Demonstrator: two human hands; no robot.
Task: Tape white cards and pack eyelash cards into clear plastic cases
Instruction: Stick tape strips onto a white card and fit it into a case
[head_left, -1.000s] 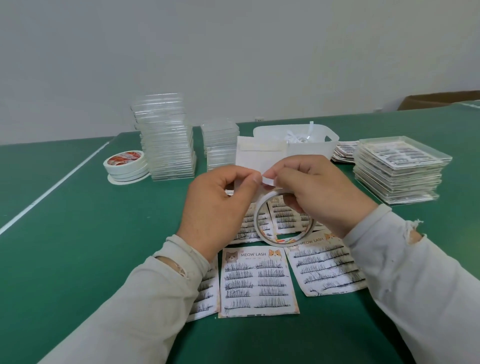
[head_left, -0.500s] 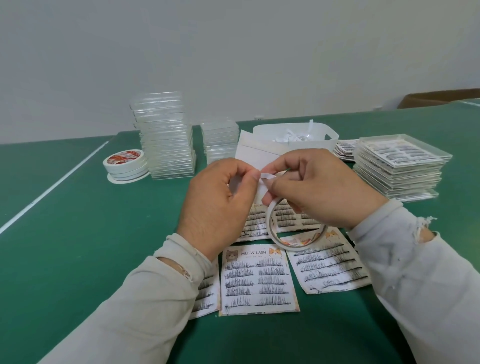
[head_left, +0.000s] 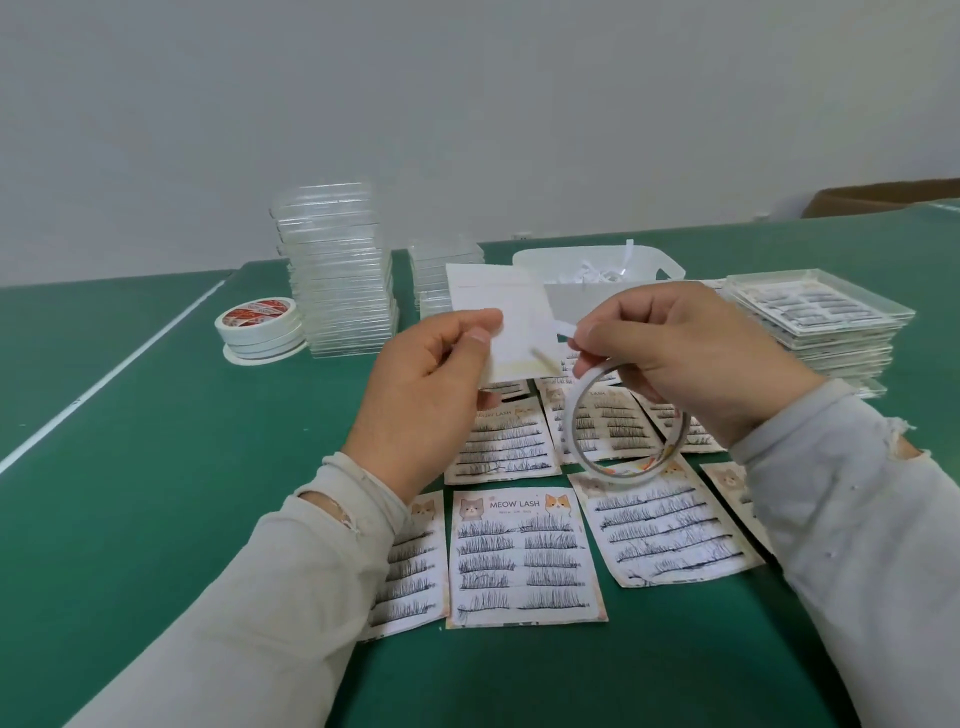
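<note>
**White card and tape roll held up over the spread of lash cards**

A white card (head_left: 511, 332) is held upright above the green surface (head_left: 156, 493), pinched at its left edge between the thumb and fingers of the left hand (head_left: 431, 384). A yellowish strip runs along the card's lower edge. Just to its right, the right hand (head_left: 691, 358) grips a thin roll of tape (head_left: 626, 415), fingers curled through and around the ring, while its thumb and forefinger pinch a short white tape end (head_left: 563, 328) that reaches toward the card.

Below the hands, eyelash cards (head_left: 524, 556) printed "MEOW LASH" with cat faces lie flat in rows on the surface, some partly hidden by the sleeves.

Farther back, a tall stack of clear plastic cases (head_left: 337, 275) stands at the left, with a shorter stack (head_left: 447, 265) beside it. Left of the tall stack sits a pile of tape rolls (head_left: 260, 327) with a red label on top. Behind the hands is a white tub (head_left: 597, 260) holding white paper scraps. At the right, a stack of filled cases (head_left: 826, 327) shows lashes through the top lid.
</note>
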